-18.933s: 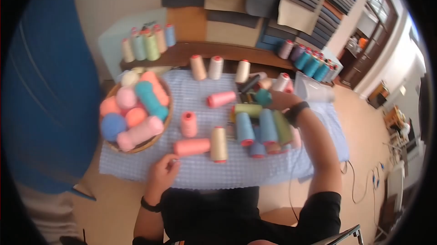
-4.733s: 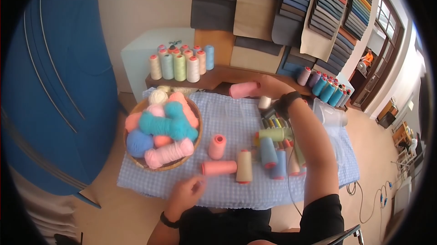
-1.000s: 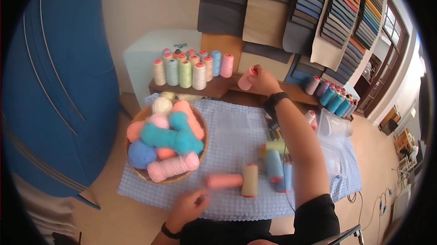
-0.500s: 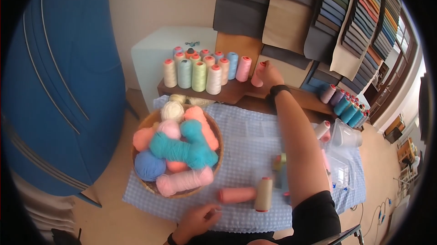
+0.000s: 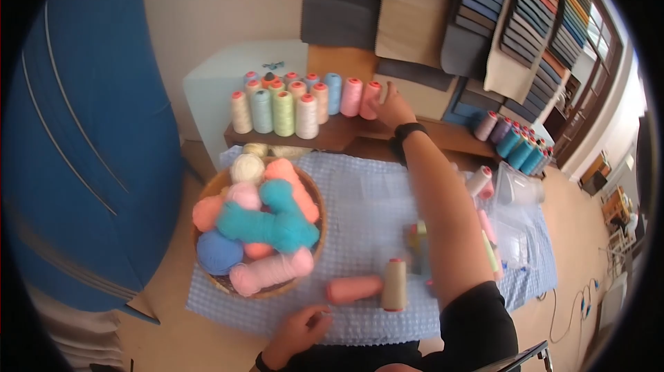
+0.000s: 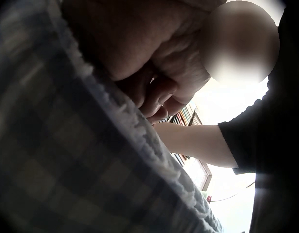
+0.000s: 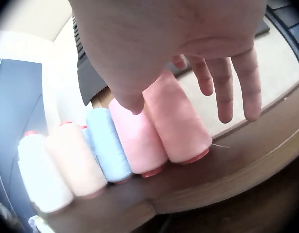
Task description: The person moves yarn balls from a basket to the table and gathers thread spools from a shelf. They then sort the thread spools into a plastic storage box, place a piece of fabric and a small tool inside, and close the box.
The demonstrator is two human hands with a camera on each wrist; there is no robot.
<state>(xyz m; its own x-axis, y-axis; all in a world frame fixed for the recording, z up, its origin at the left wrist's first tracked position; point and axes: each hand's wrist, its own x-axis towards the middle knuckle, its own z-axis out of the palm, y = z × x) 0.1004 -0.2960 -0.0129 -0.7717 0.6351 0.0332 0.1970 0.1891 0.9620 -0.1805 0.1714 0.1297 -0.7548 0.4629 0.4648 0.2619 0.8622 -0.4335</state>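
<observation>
Fingers of the right hand (image 5: pixel 392 107) hang straight and spread, holding nothing, the arm stretched out to the wooden shelf (image 5: pixel 346 138). Just beside them the pink thread cone (image 7: pixel 178 121) stands upright at the row's end, long axis vertical, narrow tip up. Near the desk's front edge, the left hand (image 5: pixel 299 330) rests loosely curled on the checked cloth (image 5: pixel 360 199).
</observation>
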